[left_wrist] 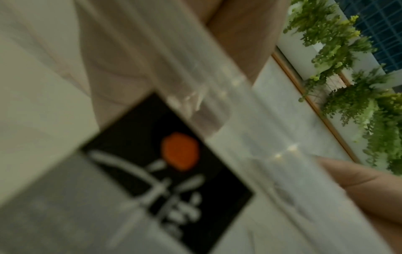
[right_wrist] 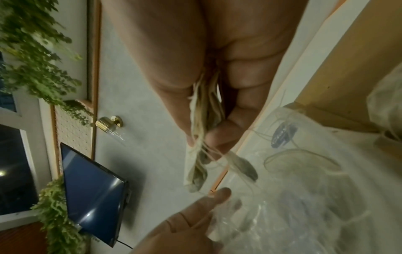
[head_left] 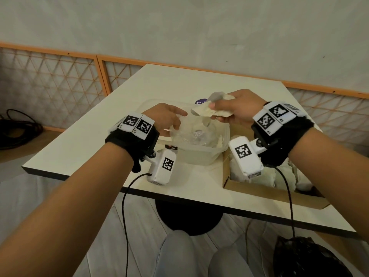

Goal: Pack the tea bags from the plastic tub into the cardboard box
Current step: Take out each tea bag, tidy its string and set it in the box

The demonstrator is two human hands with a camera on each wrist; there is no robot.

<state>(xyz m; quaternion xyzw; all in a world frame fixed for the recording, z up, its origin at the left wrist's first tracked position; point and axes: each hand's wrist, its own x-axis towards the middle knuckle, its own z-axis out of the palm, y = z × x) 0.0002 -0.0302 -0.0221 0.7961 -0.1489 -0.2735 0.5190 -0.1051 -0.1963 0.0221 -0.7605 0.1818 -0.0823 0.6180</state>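
Note:
My right hand (head_left: 217,109) pinches a bunch of several pale tea bags (head_left: 207,108) with loose strings, held above the far side of the clear plastic tub (head_left: 201,156). In the right wrist view the tea bags (right_wrist: 195,154) hang between thumb and fingers. My left hand (head_left: 169,120) reaches over the tub's left rim and grips the crinkled clear plastic bag (head_left: 191,134) inside it, index finger stretched out. The left wrist view shows the tub wall (left_wrist: 239,120), its black label (left_wrist: 169,171) and my thumb (left_wrist: 359,185). The cardboard box (head_left: 265,193) lies right of the tub with tea bags (head_left: 283,175) in it.
The cream table (head_left: 95,148) has its near edge just below the tub and box. A purple round sticker (head_left: 200,102) shows behind the tub. A coil of black cable (head_left: 18,128) lies far left, and a black bag (head_left: 303,258) sits by my knees.

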